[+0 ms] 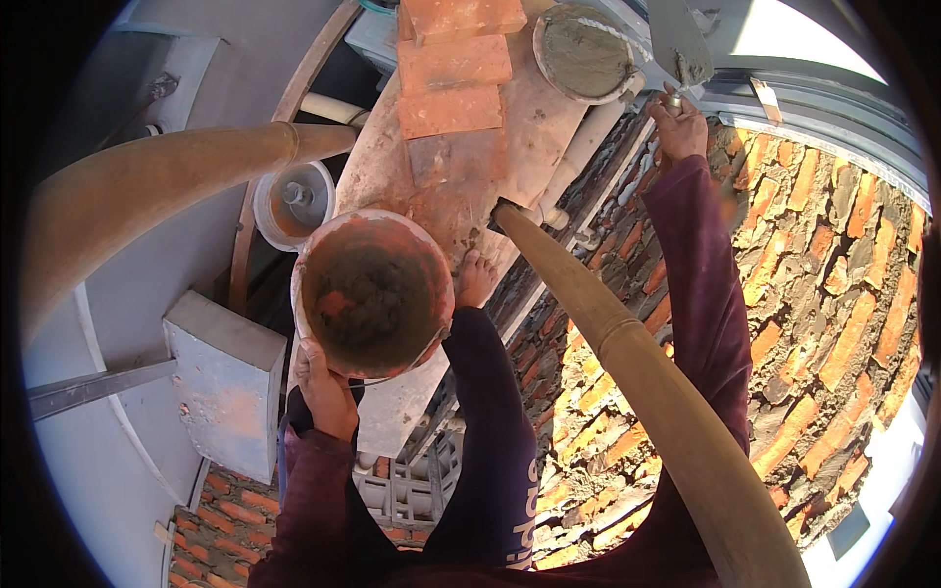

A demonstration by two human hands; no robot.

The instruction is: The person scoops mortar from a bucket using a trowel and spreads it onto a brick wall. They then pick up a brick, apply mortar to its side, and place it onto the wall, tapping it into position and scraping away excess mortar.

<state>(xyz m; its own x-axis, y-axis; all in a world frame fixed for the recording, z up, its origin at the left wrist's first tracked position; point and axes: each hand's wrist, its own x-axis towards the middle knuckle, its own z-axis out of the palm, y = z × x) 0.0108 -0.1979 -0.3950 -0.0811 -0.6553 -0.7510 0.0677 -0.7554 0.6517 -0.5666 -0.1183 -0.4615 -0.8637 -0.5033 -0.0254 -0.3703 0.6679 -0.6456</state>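
My left hand (328,400) grips the near rim of a round bucket (437,279). Grey mortar (368,294) lies inside it, with a reddish patch to the left. Off to the upper right, my right hand (678,129) is closed around the handle of a trowel (678,44). The blade points away from me, and a smear of mortar clings to it near the handle. Beside the trowel, a second bucket (541,49) holds grey mortar, with a pale rope across its rim.
Orange bricks (453,88) are stacked on a wooden plank (539,127), where my bare foot (477,278) stands. Thick bamboo poles (637,363) cross on both sides. A mortared brick wall (814,323) runs along the right. A small white bucket (267,220) stands at left.
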